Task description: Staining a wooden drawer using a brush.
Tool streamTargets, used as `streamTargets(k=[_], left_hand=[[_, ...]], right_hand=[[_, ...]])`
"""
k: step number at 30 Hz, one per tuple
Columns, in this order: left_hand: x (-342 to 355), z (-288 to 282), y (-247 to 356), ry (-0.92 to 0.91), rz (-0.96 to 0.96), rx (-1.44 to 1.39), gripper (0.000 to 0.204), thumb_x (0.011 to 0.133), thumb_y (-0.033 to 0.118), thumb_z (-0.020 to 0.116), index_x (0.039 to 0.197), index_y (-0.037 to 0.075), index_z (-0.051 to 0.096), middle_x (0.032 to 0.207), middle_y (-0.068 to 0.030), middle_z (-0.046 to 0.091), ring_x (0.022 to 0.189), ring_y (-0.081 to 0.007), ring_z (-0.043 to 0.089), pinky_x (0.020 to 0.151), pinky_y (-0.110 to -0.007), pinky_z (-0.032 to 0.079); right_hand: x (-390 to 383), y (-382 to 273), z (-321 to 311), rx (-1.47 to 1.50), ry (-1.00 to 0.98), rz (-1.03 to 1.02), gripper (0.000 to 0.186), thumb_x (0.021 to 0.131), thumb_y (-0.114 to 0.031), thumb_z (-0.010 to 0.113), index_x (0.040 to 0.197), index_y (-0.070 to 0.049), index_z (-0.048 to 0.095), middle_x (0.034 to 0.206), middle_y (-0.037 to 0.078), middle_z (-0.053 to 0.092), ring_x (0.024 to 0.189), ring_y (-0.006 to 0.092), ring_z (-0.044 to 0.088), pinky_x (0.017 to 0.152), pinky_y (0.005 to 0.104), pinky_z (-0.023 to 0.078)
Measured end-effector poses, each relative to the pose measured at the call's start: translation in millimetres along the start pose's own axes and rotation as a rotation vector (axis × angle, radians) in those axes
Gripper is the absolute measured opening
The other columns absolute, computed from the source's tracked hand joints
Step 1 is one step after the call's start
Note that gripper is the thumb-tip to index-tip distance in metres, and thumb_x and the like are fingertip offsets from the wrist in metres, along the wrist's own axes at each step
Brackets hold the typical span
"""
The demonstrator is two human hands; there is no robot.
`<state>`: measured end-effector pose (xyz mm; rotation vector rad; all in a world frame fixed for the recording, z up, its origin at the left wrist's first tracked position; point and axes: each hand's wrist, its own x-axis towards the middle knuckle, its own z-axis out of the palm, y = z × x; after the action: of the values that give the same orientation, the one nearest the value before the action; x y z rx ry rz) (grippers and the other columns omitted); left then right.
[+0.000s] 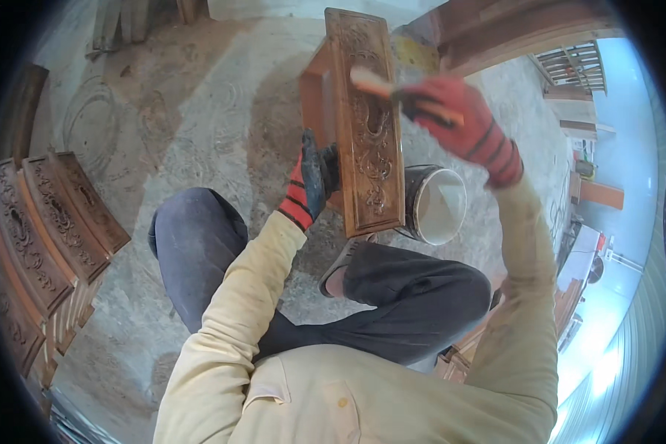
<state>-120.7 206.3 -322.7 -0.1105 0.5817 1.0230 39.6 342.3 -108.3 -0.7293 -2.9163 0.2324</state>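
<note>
A wooden drawer point(374, 214) with a carved, glossy brown front stands upright on its narrow end ahead of me. My left hand point(312, 185), in a red and black work glove, grips the drawer's left side, the fingers partly behind it. In my right hand point(462, 122), gloved the same way, is a paintbrush point(374, 83), smeared by motion. Its pale tip lies over the upper part of the carved front; whether it touches cannot be told. Just right of the drawer's lower end is a dark bucket point(462, 200) with a pale inside.
Several carved drawers point(70, 214) are stacked at the left. My bent legs point(200, 237) frame the near floor. A wooden beam-like piece point(518, 37) stretches across the far right, with a slatted wooden piece point(573, 66) beyond. Planks point(122, 26) lean at the far left.
</note>
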Motion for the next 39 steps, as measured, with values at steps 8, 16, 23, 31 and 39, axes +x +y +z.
streamTargets(k=[8,16,23,31,39], left_hand=[[-4,11,2,-0.006,0.049,-0.069,0.086,0.089,0.076,0.040,0.122,0.000,0.063,0.114,-0.0147,0.069,0.093,-0.0225,0.066,0.083,-0.030,0.050],[-7,14,-2,0.113,0.119,0.053,0.089,0.088,0.078,0.037,0.122,0.000,0.063,0.114,-0.0143,0.068,0.092,-0.0206,0.066,0.085,-0.032,0.050],[-8,15,1,0.084,0.128,0.008,0.087,0.086,0.079,0.042,0.120,0.001,0.064,0.106,-0.0131,0.071,0.083,-0.0201,0.068,0.072,-0.029,0.053],[-13,17,3,0.050,0.146,0.040,0.089,0.085,0.080,0.041,0.121,0.001,0.063,0.106,-0.0129,0.071,0.083,-0.0207,0.068,0.074,-0.030,0.053],[-18,22,3,0.063,0.142,0.022,0.090,0.085,0.080,0.042,0.121,0.001,0.063,0.106,-0.0134,0.071,0.085,-0.0213,0.068,0.075,-0.031,0.053]], right_hand=[[-23,-38,-11,0.553,0.064,0.487,0.017,0.081,-0.016,0.069,0.090,-0.001,0.071,0.071,0.006,0.066,0.058,0.0173,0.058,0.057,0.0289,0.046],[24,-34,-5,0.571,0.259,1.008,0.022,0.084,-0.020,0.067,0.080,0.002,0.067,0.056,0.004,0.058,0.046,0.0139,0.050,0.047,0.0251,0.040],[14,-43,-7,0.665,0.119,1.057,0.022,0.084,-0.019,0.067,0.079,0.002,0.066,0.058,0.005,0.059,0.045,0.0127,0.048,0.046,0.0247,0.039],[-10,-52,-13,0.811,0.073,0.875,0.019,0.085,-0.016,0.065,0.091,0.001,0.071,0.065,0.004,0.063,0.051,0.0120,0.049,0.049,0.0227,0.038],[-19,-56,-12,0.427,0.011,0.575,0.020,0.083,-0.014,0.068,0.098,-0.001,0.072,0.072,0.003,0.066,0.059,0.0160,0.053,0.059,0.0268,0.045]])
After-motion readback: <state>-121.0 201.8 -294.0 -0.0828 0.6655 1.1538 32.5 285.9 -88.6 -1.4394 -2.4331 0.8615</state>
